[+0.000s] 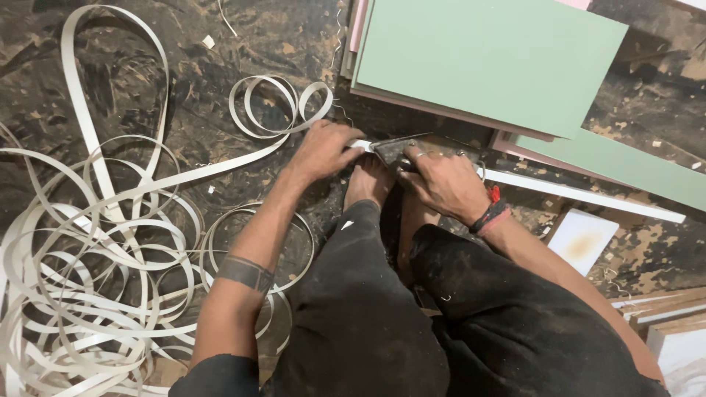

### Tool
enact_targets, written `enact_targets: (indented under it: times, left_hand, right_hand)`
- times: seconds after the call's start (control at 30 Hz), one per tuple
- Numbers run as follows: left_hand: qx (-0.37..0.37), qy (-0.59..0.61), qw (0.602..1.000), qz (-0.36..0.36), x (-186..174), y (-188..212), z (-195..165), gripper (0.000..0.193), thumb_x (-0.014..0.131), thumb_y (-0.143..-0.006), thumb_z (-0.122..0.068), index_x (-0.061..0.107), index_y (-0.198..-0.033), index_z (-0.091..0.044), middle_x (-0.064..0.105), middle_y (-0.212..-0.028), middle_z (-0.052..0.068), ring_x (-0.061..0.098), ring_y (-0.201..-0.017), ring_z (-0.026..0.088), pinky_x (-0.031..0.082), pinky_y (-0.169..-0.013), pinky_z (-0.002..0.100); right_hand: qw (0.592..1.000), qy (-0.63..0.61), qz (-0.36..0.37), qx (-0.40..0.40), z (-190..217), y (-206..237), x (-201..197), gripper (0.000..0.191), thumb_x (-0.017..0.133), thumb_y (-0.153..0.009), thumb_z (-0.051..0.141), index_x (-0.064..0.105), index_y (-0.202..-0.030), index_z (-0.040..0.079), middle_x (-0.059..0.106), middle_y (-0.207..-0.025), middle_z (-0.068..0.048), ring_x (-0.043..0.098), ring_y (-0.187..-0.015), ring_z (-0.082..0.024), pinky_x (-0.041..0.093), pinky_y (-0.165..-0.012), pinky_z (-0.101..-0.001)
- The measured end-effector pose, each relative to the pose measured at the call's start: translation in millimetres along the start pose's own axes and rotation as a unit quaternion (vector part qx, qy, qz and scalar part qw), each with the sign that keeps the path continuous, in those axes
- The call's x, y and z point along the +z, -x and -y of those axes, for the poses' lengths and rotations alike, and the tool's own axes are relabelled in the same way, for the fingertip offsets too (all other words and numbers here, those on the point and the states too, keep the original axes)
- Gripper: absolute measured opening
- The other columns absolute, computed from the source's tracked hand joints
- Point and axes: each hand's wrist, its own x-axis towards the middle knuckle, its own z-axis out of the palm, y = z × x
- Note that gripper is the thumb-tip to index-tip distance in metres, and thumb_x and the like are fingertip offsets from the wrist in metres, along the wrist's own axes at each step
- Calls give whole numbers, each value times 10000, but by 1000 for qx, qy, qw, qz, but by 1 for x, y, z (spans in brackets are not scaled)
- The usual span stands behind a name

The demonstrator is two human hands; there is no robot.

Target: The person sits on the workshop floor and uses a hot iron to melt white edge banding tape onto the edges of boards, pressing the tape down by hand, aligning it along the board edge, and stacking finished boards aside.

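Biggest risk, as I judged it: the metal blade tool (399,149) sat right above the person's bare feet (371,180), w/ the right hand (441,182) pressing down on it and the left hand (326,149) feeding the white edge-banding strip (220,165) into it from the other side. A slip of the strip or a jerk of the left hand could have sent the left fingertips, which lay just beside the blade's tip, onto the edge, or let the tool skid off toward the toes under it. The left hand was clenched on the strip, pinching it close to the tool; the right hand was grasping the tool, fingers curled over its top (whether the thumb hooked underneath, couldn't tell, hidden). Another hazard: the tangled heap of strip (95,279) out beyond the left forearm could snag as it was drawn, and a sudden catch would tug the pinching hand off line. The strip itself looked thin, flat, off-white, springy, running from the left hand outward in a long diagonal and curling into loose loops (276,106) just ahead of that hand. Beyond the right hand lay pale green laminate boards (485,59), stacked on the dark, chip-strewn floor (220,44); a small white offcut (582,240) lay just past the right wrist.
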Motion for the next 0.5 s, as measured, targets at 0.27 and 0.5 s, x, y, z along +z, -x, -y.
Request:
enact_targets:
  times: [0.27,0.5]
  left_hand:
    - [-143,14,987,71,-16,-7,18,309,748,-871,-406,811,-991,-128,755,-894,166,725,-864,365,546,-808,464]
    - [-181,62,979,76,-6,-12,22,312,757,-840,-426,818,-969,-149,765,-878,154,740,-858,345,555,-821,445]
  right_hand:
    - [1000,16,1,-15,15,-13,-3,443,623,-960,378,585,-1284,78,699,-766,-192,654,-667,-439,489,-596,-560]
    - [999,-13,-16,-39,10,-16,-5,460,621,-966,388,595,-1324,100,709,-820,-179,660,-683,-420,490,-571,-528]
